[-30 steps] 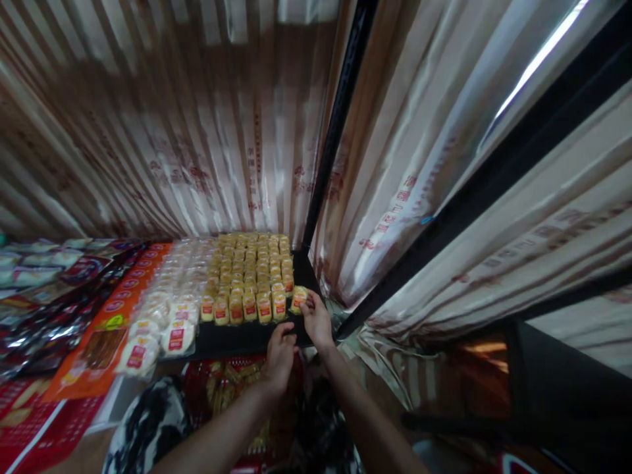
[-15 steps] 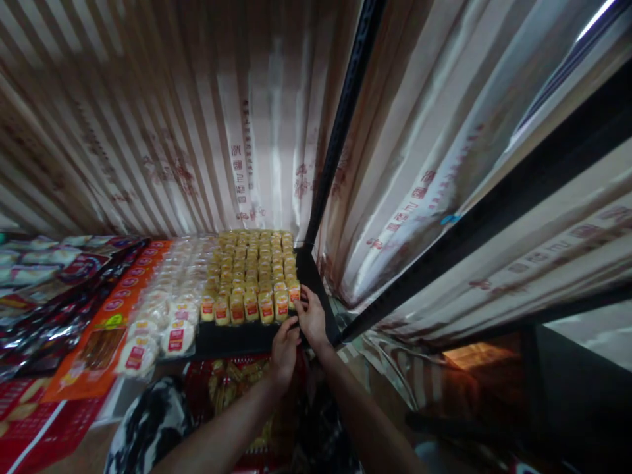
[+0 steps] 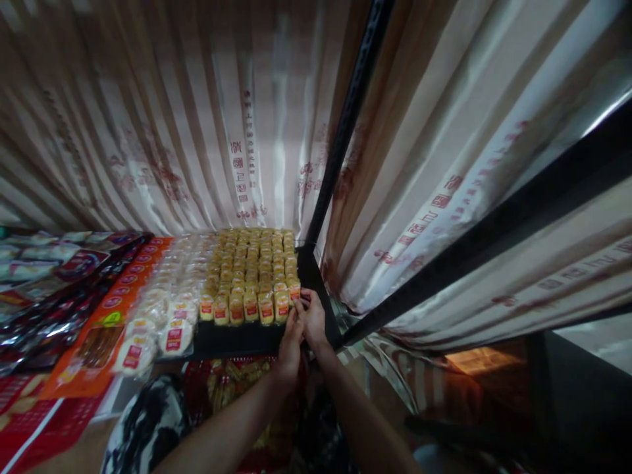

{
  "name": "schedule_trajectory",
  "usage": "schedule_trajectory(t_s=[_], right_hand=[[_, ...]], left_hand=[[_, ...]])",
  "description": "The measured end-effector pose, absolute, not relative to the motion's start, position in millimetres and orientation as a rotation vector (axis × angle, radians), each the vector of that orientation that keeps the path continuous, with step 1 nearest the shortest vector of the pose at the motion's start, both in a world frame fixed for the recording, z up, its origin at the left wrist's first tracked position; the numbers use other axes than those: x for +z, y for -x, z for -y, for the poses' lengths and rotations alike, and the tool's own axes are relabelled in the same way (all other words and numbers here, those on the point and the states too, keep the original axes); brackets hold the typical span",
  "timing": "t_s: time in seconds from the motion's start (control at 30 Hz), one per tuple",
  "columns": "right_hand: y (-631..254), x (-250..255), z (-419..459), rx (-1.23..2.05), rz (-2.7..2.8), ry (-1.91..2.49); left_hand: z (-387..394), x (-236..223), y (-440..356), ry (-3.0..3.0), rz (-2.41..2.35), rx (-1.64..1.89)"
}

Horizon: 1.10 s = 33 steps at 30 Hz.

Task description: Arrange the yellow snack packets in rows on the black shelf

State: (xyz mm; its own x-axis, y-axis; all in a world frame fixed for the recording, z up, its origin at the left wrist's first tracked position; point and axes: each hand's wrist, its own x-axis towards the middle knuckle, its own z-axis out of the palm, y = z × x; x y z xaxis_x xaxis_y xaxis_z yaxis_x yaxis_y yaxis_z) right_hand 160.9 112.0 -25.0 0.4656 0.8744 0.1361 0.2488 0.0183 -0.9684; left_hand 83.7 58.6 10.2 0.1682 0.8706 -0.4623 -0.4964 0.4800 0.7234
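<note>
Rows of small yellow packets with red labels (image 3: 249,273) stand on a black shelf (image 3: 237,339). My right hand (image 3: 312,319) is at the front right corner of the rows, fingers pressed round the end packet (image 3: 294,291). My left hand (image 3: 290,345) is raised beside it, fingertips touching the front row near the same packet. Both hands meet at the shelf's right end, next to a black upright post (image 3: 345,125).
Round white packets (image 3: 170,313) fill the shelf to the left of the yellow ones, then orange packs (image 3: 101,336) and dark wrapped goods (image 3: 44,289). Striped shiny curtains (image 3: 197,131) hang behind and to the right. A red basket of snacks (image 3: 232,385) sits below the shelf.
My right hand has brought the yellow packet in from the shelf's right edge and stood it at the end of the front row. My left hand has risen from the shelf's front edge to join it.
</note>
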Motion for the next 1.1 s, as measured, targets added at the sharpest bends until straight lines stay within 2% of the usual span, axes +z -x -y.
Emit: schedule_trajectory(t_s=[0.77, 1.1], right_hand=[[-161, -31, -103, 0.661, 1.053, 1.504], [-148, -19, -53, 0.582, 1.012, 1.565]], left_hand=[[-69, 2, -97, -0.35, -1.068, 1.026], [-15, 19, -60, -0.76, -1.104, 0.946]])
